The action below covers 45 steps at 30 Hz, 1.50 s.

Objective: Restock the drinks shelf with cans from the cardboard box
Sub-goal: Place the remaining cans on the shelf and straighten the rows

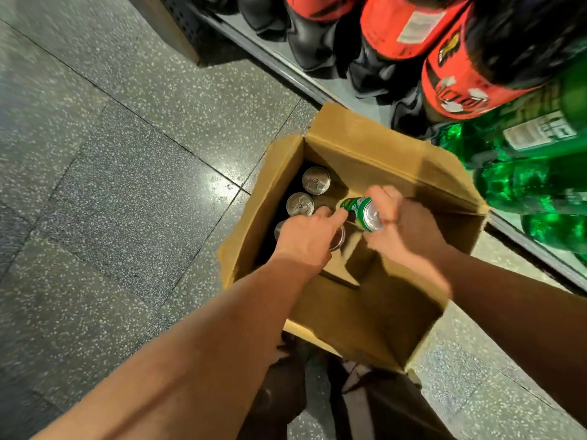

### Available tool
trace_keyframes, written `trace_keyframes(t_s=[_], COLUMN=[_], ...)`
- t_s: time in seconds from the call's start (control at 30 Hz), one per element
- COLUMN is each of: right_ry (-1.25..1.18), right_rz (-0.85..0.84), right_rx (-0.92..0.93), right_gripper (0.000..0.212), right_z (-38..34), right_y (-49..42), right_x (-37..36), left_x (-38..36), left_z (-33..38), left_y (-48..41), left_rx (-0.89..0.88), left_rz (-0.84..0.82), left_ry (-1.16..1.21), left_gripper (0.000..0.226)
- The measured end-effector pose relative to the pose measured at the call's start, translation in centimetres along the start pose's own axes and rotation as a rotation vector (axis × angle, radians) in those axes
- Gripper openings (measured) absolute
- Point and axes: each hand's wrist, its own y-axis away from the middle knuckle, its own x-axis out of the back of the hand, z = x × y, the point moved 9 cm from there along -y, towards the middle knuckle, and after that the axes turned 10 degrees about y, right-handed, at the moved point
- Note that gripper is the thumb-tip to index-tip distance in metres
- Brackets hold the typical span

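A person bends over an open cardboard box (374,315) on a speckled tiled floor (111,154), both bare arms reaching inside. The right hand (400,230) has its grip wrapped around a green can (362,212), tilted on its side above the box's interior, its silver end facing the camera. The left hand (309,236) reaches down among upright cans (300,203) ranked along the box's left wall, its index finger extended toward the green can; whether its grip pinches anything cannot be told. The box's flaps stand raised on all sides, its far corner just beside the metal lip of the drinks shelf (286,63), where red-labelled bottles (400,27) and green bottles (521,185) crowd the edge. Open floor stretches left of the box.
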Motion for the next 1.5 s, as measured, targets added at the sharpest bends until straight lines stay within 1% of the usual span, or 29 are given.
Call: trace_keyframes(t_s=[0.1,0.23,0.33,0.4,0.57,0.67,0.83,0.93,1.03,1.1,1.2,1.33,1.43,1.5], right_ry=[-0.054,-0.037,-0.016,-0.082,-0.241,-0.324,-0.456,-0.508,-0.554,-0.581,-0.631,-0.687,-0.740,-0.790], right_rz=[0.046,0.070,0.120,0.177,0.255,0.339,0.435,0.461,0.507,0.533,0.631,0.756,0.802,0.860], right_rx=[-0.036,-0.076,-0.155,-0.194,-0.265,-0.272,-0.319,-0.325,-0.308,-0.278,-0.237,-0.181,-0.141,-0.121], right_gripper=[0.054,0.056,0.055,0.053,0.054,0.058,0.055,0.060,0.063,0.060,0.052,0.046,0.057,0.056], right_z=[-0.4,-1.4,-1.6,-1.9,-2.7,-3.4,-4.3,-5.1,-6.2,-7.0,-8.0,-9.0,-9.3,-9.3], right_y=[2.2,5.7,8.6,10.7,15.8,19.2,24.8,27.8,30.8,33.0,36.6,41.7,44.9,47.1], right_x=[3.9,8.6,12.4,15.0,20.7,24.0,29.3,32.4,35.9,38.5,42.9,48.6,52.2,54.7], left_x=[4.2,9.5,13.3,15.6,21.2,24.3,29.5,32.7,36.2,38.6,42.1,46.4,49.7,51.7], left_z=[1.6,3.7,5.1,5.9,8.3,9.6,12.7,14.2,15.9,17.3,18.9,21.7,24.2,25.9], left_y=[1.9,4.9,7.2,8.9,13.0,15.8,21.2,24.7,28.6,31.2,35.0,39.7,42.8,44.5], left_rx=[-0.033,-0.069,-0.094,-0.100,-0.121,-0.069,-0.085,-0.079,-0.083,-0.109,-0.131,-0.177,-0.227,-0.256], left_rz=[0.029,0.059,0.092,0.086,0.130,0.150,0.254,0.328,0.402,0.453,0.528,0.605,0.668,0.698], left_ry=[0.009,-0.029,-0.025,0.004,0.046,0.172,0.321,0.456,0.531,0.552,0.655,0.745,0.806,0.868], left_gripper=[0.060,0.061,0.046,0.042,0.048,0.051,0.048,0.044,0.052,0.057,0.059,0.054,0.057,0.059])
